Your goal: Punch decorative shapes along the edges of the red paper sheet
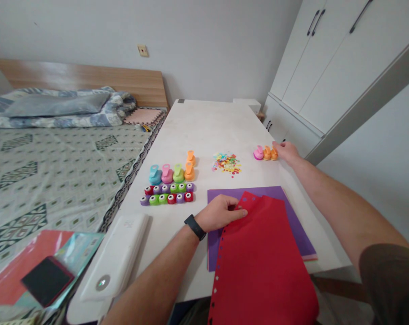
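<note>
Bedroom, long white table (204,126) alongside a bed (55,180). What's the left hand (219,213) doing?

Fingers close together, curled over the top edge of a red sheet (265,266), seems a pinch, thumb hidden. Watch (195,227) on that wrist.

Where's the sheet?

Lying over a purple sheet (299,230), top end lifted, lower end hanging past the table's near edge. Tiny holes along its left side.

Right hand (287,152)?

Far side, arm stretched out, fingers open, right by three small orange punches (270,153) and a pink punch (258,153). Can't tell if they touch.

Handling tips?

Floppy sheet, so a pinch near the middle of the top edge looks steadier than one at a corner. Keep the hanging part clear of the table edge.

Room to move?

Bare tabletop beyond the punches. Left side's tighter: colored punches (167,174), two rows of small punches (167,194), and paper bits (227,163) sit ahead of the sheets, with a white case (112,257) near the edge by the bed.
</note>
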### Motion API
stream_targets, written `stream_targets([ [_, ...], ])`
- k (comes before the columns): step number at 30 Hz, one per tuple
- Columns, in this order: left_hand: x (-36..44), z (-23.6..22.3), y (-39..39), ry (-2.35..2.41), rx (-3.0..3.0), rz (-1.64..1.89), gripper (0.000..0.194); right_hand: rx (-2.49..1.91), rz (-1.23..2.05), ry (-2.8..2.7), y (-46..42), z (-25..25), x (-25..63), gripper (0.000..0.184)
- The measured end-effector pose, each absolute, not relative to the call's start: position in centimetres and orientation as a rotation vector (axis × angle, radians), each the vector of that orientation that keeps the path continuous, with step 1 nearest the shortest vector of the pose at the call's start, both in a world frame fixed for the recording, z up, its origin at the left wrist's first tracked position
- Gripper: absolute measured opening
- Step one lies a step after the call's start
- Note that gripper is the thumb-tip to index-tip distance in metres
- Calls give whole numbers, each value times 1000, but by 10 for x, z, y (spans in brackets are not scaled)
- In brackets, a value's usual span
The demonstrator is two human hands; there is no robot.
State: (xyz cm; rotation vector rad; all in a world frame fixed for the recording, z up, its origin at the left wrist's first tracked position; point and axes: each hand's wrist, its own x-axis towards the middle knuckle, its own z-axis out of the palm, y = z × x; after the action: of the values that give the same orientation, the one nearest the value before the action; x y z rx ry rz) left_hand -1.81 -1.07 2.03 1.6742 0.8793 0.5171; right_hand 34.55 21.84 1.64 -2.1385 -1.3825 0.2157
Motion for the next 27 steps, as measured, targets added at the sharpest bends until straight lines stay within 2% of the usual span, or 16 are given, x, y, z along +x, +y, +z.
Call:
stream_targets([
  [5, -17, 24, -13, 903, 1638, 529, 45, -1832, -51, -1392, 225, 36, 309, 47],
  [10, -17, 19, -12, 906, 1661, 528, 45, -1522, 125, -1760, 208, 63, 215, 43],
  [14, -17, 15, -11, 901, 1711, 541, 44, -1404, 409, -2088, 181, 76, 127, 48],
  [20, -18, 16, -10, 888, 1737, 543, 43, -1521, 563, -2321, 178, 75, 35, 51],
  [27, -18, 17, -10, 929, 1776, 570, 41, -1681, 693, -2272, 190, 56, -5, 36],
])
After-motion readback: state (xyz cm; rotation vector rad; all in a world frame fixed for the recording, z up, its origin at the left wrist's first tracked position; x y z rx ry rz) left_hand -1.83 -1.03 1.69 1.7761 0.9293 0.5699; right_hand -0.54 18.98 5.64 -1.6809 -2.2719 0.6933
